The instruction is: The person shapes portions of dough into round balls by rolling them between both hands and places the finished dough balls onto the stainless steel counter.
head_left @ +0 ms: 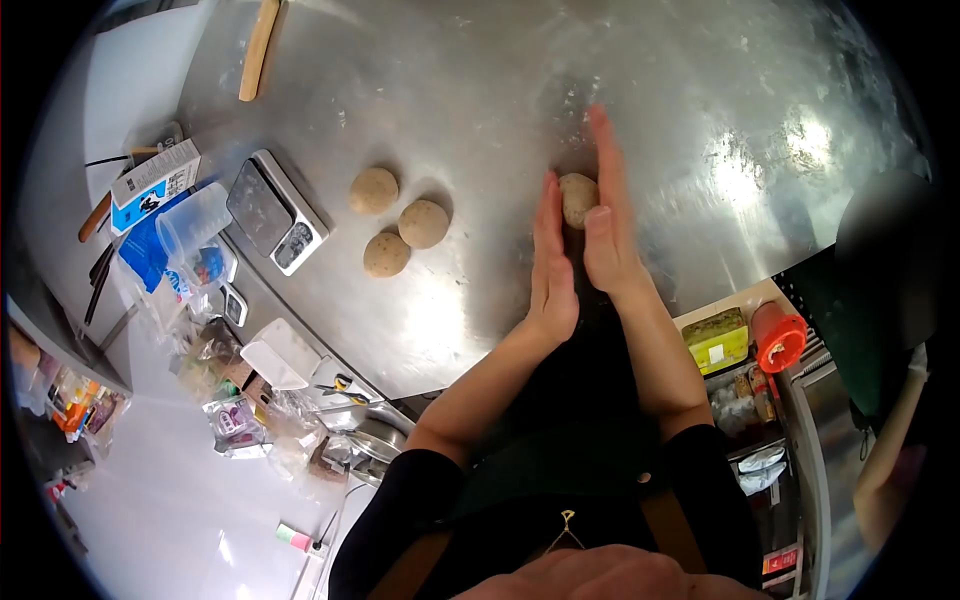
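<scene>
A speckled beige dough ball (577, 201) sits on the steel table between my two hands. My left hand (551, 265) is along its left side, fingers stretched straight forward and palm turned inward. On the other side, my right hand (612, 225) is also held flat, fingers extended and the thumb near the front of the ball. Neither hand has its fingers wrapped around the dough. To the left, three similar pieces rest in a group: an upper dough ball (373, 190), a right-hand dough ball (423, 224) and a lower dough ball (386, 255).
A digital scale (276, 212) stands left of the dough group. A wooden stick (259, 50) lies at the far left. Beyond the scale are a clear plastic cup (193, 218), a carton (156, 186) and bags. At right, a red container (778, 338) sits below the table edge, near another person's arm (893, 440).
</scene>
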Demonstrator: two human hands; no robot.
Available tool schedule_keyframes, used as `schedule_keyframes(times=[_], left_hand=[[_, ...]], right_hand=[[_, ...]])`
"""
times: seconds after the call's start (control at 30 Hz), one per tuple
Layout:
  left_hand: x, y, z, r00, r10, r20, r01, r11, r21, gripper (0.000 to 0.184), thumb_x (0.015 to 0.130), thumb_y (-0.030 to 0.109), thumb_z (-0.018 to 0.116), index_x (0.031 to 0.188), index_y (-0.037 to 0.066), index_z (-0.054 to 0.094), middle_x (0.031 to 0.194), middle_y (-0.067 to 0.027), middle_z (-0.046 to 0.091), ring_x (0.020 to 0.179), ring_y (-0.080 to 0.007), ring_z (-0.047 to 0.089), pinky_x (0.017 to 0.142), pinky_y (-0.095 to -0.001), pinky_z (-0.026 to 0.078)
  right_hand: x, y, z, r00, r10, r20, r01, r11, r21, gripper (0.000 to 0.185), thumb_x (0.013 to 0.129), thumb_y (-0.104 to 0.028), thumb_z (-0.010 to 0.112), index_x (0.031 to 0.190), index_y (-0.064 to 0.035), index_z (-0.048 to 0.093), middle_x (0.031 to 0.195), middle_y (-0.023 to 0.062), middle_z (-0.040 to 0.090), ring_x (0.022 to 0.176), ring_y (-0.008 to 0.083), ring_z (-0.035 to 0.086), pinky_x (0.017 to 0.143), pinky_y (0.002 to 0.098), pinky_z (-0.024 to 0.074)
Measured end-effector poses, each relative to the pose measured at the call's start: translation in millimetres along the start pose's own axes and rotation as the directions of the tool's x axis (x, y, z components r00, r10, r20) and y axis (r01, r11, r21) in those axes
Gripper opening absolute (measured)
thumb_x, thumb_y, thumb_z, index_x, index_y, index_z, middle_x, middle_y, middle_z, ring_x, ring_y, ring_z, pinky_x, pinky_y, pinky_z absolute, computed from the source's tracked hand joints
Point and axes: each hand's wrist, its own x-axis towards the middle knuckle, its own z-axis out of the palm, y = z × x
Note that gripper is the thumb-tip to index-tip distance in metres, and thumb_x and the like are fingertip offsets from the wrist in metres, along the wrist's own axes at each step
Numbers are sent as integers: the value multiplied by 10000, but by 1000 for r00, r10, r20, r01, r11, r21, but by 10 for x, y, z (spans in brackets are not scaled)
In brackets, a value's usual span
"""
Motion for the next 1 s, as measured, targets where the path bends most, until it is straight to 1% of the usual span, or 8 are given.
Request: schedule_keyframes(times=[0.1, 0.2, 0.3, 0.47, 0.57, 0.7, 0.83, 1.0], left_hand=[[172, 15, -238, 996, 38, 86, -36, 999, -29, 842, 1001, 624, 256, 1530, -26, 175, 1580, -161, 227, 1446, -285, 257, 1175, -402, 207], [360, 24, -338, 951, -38, 307, -45, 965, 258, 642, 1043, 432, 258, 1475, -37, 328, 1560, -202, 278, 1454, -339, 250, 1178, -420, 198], [116, -85, -266, 968, 147, 201, -193, 953, 235, 680, 1042, 471, 245, 1486, -40, 304, 1567, -213, 260, 1451, -352, 251, 1179, -439, 186], [261, 9, -474, 978, 4, 207, -59, 963, 263, 767, 1023, 563, 188, 1528, -14, 202, 1590, -192, 213, 1459, -317, 234, 1184, -417, 170], [76, -107, -273, 955, 153, 253, -231, 921, 314, 717, 1036, 500, 212, 1513, -35, 222, 1573, -220, 232, 1450, -361, 237, 1182, -443, 172], [143, 95, -291, 995, 58, 77, -68, 988, 142, 760, 1026, 539, 231, 1525, -31, 170, 1587, -201, 201, 1457, -337, 221, 1188, -436, 154], [123, -76, -383, 956, 173, 236, -222, 955, 197, 706, 1039, 480, 252, 1498, -57, 251, 1571, -240, 223, 1453, -384, 226, 1180, -468, 164], [38, -42, -369, 982, -1, 188, -48, 966, 254, 763, 1028, 548, 227, 1530, -22, 168, 1592, -188, 195, 1465, -304, 215, 1191, -412, 155]], right_hand=[[-73, -99, -91, 998, -53, -24, 53, 999, 7, 850, 986, -522, 333, 1491, 134, 141, 1567, 294, 185, 1452, 421, 215, 1173, 454, 182], [-195, -106, 24, 1000, -9, 14, 10, 999, -40, 867, 988, -548, 312, 1493, 133, 134, 1576, 282, 175, 1460, 404, 206, 1179, 443, 165], [0, -61, -33, 999, -30, 20, 31, 999, -10, 874, 987, -559, 309, 1494, 131, 136, 1575, 277, 186, 1462, 398, 207, 1182, 437, 157], [-228, -118, 30, 1000, 2, -31, -4, 999, -48, 869, 983, -560, 314, 1494, 125, 155, 1568, 274, 213, 1455, 402, 225, 1177, 441, 172], [-78, -112, -29, 997, 55, 52, -52, 997, -50, 845, 985, -533, 305, 1492, 126, 158, 1560, 282, 222, 1449, 408, 234, 1173, 449, 181], [-104, -116, -104, 999, 10, 35, -9, 999, -45, 841, 985, -525, 307, 1489, 131, 161, 1549, 292, 236, 1429, 417, 271, 1165, 455, 200], [-111, -265, -38, 991, 109, 81, -105, 993, -54, 840, 986, -522, 332, 1484, 136, 176, 1545, 298, 245, 1430, 412, 277, 1161, 443, 211], [-16, -121, -154, 997, 38, 74, -37, 999, -15, 873, 978, -573, 297, 1496, 118, 168, 1562, 284, 228, 1442, 406, 256, 1164, 447, 199]])
